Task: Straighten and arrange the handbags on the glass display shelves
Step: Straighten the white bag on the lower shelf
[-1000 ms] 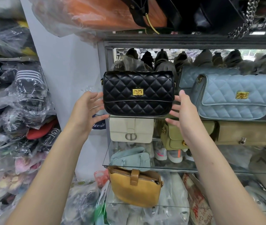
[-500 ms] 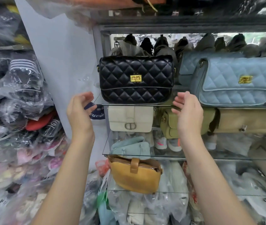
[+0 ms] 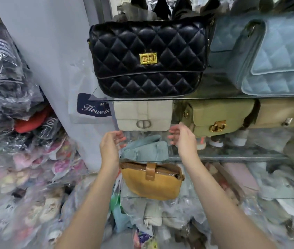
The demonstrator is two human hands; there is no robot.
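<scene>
While our left hand (image 3: 110,145) and right hand (image 3: 183,138) hover with fingers (image 3: 120,137) loosely curled on nothing just below the cream bag (image 3: 143,115) at mid-frame, we judge a hasty grab could shove it against the olive bag (image 3: 219,114) or jar the black bag (image 3: 148,58) above.

A heap of plastic-wrapped footwear (image 3: 17,108) fills the left side, a red piece (image 3: 33,121) tucked among it, beside a pale wall panel (image 3: 53,42) fronted by a clear bag with a navy "Hewein" label (image 3: 94,106), while dark shoes (image 3: 162,6) line the top edge and bagged goods (image 3: 160,218) crowd the bottom.
</scene>
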